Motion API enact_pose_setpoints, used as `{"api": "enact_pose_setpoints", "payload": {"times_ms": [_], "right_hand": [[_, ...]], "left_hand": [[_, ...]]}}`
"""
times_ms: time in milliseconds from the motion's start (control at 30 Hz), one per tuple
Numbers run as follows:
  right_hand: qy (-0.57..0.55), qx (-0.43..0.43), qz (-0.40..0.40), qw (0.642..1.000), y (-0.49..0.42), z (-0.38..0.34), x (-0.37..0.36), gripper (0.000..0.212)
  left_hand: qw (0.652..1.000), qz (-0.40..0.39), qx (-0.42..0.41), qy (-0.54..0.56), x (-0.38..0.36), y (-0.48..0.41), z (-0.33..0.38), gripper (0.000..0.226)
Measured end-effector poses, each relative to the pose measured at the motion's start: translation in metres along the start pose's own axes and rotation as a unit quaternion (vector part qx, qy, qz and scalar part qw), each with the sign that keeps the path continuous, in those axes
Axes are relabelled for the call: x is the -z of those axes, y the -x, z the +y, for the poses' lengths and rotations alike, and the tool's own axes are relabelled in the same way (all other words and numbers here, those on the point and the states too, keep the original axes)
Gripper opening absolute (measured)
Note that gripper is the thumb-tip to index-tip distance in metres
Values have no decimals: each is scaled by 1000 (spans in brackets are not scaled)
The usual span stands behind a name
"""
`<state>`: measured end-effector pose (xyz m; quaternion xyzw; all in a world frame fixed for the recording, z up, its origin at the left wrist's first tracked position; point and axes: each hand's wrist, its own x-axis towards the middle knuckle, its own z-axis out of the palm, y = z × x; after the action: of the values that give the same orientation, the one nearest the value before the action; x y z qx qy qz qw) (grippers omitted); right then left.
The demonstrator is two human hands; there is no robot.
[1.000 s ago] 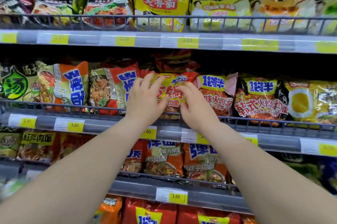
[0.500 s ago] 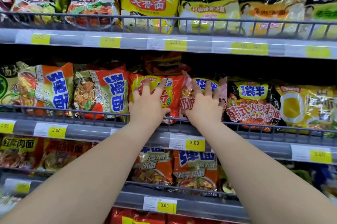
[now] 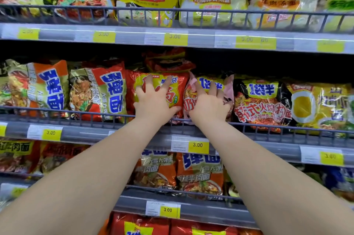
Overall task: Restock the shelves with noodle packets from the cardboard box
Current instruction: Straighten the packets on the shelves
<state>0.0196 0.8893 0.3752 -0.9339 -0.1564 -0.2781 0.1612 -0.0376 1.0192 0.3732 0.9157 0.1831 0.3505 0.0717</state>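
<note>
Both my arms reach up to the middle shelf (image 3: 95, 117). My left hand (image 3: 155, 100) presses with spread fingers on the front of a red and yellow noodle packet (image 3: 181, 89) standing behind the wire rail. My right hand (image 3: 208, 105) presses in the same way on the pink noodle packet (image 3: 204, 82) right beside it. The two packets stand upright and touch each other. Another red packet (image 3: 168, 60) lies on top behind them. The cardboard box is out of view.
Orange noodle packets (image 3: 99, 89) stand to the left, a black packet (image 3: 260, 102) and a yellow one (image 3: 318, 104) to the right. The top shelf (image 3: 191, 38) holds yellow and white packets. Lower shelves (image 3: 191, 210) carry more orange and red packets. Yellow price tags line the shelf edges.
My right hand moved from the red and yellow packet's right edge onto the pink packet, whose top is now more crumpled. My left hand stayed on the red and yellow packet.
</note>
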Motion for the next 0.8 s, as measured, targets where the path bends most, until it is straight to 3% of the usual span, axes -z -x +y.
{"api": "enact_pose_setpoints", "payload": {"times_ms": [67, 167, 300, 500, 800], "right_hand": [[-3, -2, 40, 999, 7, -3, 0, 85], [-24, 52, 155, 986, 27, -11, -2, 66], [-165, 170, 220, 946, 49, -44, -13, 38], [-298, 210, 130, 922, 48, -111, -22, 23], [-250, 180, -160, 938, 55, -162, 66, 28]], "left_hand": [[999, 4, -26, 28, 4, 8, -6, 83], [992, 99, -75, 14, 15, 26, -24, 61], [979, 163, -118, 40, 19, 38, -61, 39], [983, 158, -63, 69, 35, 30, -118, 26], [994, -57, 82, 48, 161, 31, -139, 28]]}}
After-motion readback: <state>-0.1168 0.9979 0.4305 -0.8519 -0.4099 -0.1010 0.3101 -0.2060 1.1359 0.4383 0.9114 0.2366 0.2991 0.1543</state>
